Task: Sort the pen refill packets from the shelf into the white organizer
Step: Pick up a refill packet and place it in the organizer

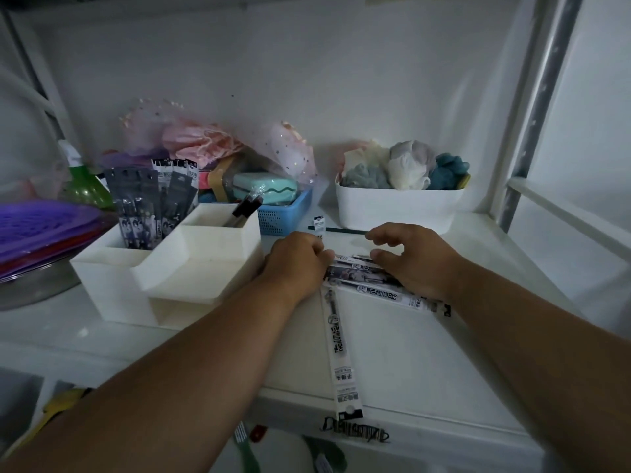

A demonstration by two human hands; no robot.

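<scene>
Far to the left of our hands stands the white organizer (136, 268), a stepped set of open compartments. Its rear left compartment already holds several refill packets (150, 203) standing upright, and the rear right one holds a dark pen-like item (246, 206); the lower front compartments look unfilled. So we judge the sorting partly done.

Just right of the organizer, our left hand (295, 264) rests on the shelf (409, 353) with its fingers curled at the near end of a loose pile of packets (372, 283). It seems to grip them, though the fingertips are hidden from us.

Our right hand (415, 257) lies over the other side of the same pile, thumb and fingers bent but spread apart, holding nothing yet, with packets showing beneath the palm.

One long packet (338, 349) runs from the pile toward us, between our forearms, its end hanging past the shelf edge. Beyond our fingers lies a thin dark refill (345, 230) with a small label.

The pile, the long packet and that refill are left to sort.
</scene>
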